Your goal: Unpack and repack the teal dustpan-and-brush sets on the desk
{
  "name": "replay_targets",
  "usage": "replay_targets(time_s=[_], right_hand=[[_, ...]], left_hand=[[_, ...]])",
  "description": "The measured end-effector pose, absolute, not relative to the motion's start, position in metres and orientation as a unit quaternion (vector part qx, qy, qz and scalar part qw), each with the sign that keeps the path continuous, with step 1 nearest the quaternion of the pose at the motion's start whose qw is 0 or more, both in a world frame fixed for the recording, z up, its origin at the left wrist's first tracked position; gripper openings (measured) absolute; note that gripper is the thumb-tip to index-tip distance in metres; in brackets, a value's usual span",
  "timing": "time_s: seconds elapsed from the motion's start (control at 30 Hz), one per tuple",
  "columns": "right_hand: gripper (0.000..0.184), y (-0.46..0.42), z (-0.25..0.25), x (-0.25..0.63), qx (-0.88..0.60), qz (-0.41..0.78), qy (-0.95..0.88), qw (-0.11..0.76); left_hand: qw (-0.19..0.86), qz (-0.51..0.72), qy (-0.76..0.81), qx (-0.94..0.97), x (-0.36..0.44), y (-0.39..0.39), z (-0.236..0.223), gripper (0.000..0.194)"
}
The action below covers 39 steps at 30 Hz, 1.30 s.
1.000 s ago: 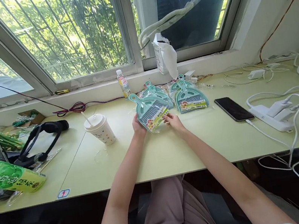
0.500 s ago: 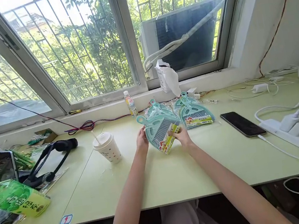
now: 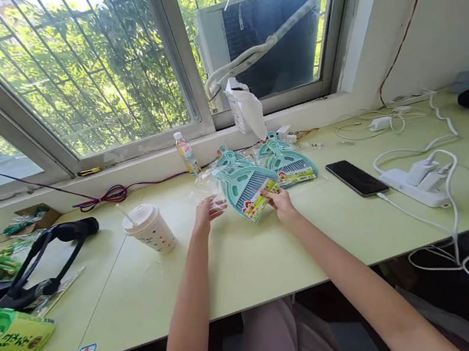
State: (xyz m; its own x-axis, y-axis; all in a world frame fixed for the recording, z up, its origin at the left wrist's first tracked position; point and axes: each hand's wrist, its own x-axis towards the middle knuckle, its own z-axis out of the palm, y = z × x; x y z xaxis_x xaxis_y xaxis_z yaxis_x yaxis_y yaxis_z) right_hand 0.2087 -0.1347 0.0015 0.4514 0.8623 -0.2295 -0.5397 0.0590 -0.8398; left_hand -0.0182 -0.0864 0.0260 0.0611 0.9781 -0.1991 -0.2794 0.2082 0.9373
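My right hand [image 3: 280, 202] grips the lower right corner of a mint-green dustpan-and-brush set [image 3: 243, 190], thumb on the yellow printed label. The set is tilted, with its grey bristles showing and clear wrapping about its handle. My left hand [image 3: 209, 212] is just left of the set, fingers stretched out and apart, close to the loose clear plastic. Behind the held set lie more dustpan sets in clear wrapping, one pile at the back right [image 3: 290, 165] and another [image 3: 228, 156] partly hidden.
A lidded paper cup with a straw [image 3: 150, 230] stands to the left, beyond it a black headset [image 3: 52, 254] and a green bottle [image 3: 11, 329]. A small drink bottle [image 3: 187, 154] is by the window. Rightward lie a phone [image 3: 356, 178] and a power strip [image 3: 412, 188] with white cables.
My left hand has come off the dustpan set and moved left, its fingers opening. My right hand keeps its grip. The camera has turned slightly right and down.
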Motion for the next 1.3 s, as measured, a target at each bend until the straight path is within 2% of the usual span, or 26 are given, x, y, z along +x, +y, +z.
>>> replay_targets(time_s=[0.13,0.2,0.37,0.53,0.6,0.7,0.8,0.87,0.93,1.07,1.13,1.2,1.3], right_hand=[[0.031,-0.135,0.005,0.212,-0.482,0.492,-0.145,0.710],[0.029,-0.135,0.006,0.213,-0.485,0.493,-0.133,0.710],[0.028,-0.135,0.008,0.211,-0.472,0.504,-0.123,0.713],[0.028,-0.135,0.011,0.204,-0.460,0.516,-0.126,0.711],[0.027,-0.137,0.013,0.203,-0.462,0.526,-0.142,0.700],[0.023,-0.140,0.015,0.205,-0.484,0.548,-0.203,0.651],[0.019,-0.142,0.017,0.213,-0.522,0.578,-0.290,0.556],[0.026,-0.140,0.018,0.220,-0.546,0.575,-0.336,0.508],[0.032,-0.138,0.021,0.230,-0.572,0.532,-0.320,0.537],[0.045,-0.136,0.030,0.259,-0.507,0.373,-0.115,0.769],[0.050,-0.137,0.032,0.272,-0.438,0.333,-0.070,0.832],[0.051,-0.139,0.031,0.277,-0.434,0.348,-0.079,0.827],[0.043,-0.143,0.027,0.261,-0.544,0.342,-0.207,0.738]], left_hand=[[0.592,0.651,0.377,0.291,-0.034,-0.080,0.032,0.031],[0.607,0.679,0.323,0.258,-0.044,-0.079,0.032,0.033],[0.668,0.618,0.315,0.268,-0.050,-0.080,0.030,0.049],[0.688,0.536,0.305,0.383,-0.034,-0.084,0.036,0.031],[0.688,0.470,0.330,0.444,-0.023,-0.089,0.035,0.032],[0.635,0.424,0.394,0.512,-0.006,-0.097,0.030,0.045],[0.578,0.466,0.441,0.505,0.000,-0.098,0.027,0.046],[0.560,0.501,0.460,0.474,-0.003,-0.094,0.027,0.044],[0.546,0.529,0.467,0.451,-0.007,-0.090,0.028,0.042],[0.536,0.551,0.474,0.430,-0.012,-0.088,0.029,0.036],[0.541,0.547,0.472,0.431,-0.011,-0.091,0.029,0.036],[0.547,0.533,0.471,0.441,-0.006,-0.096,0.028,0.036],[0.540,0.502,0.479,0.476,0.006,-0.105,0.026,0.033]])
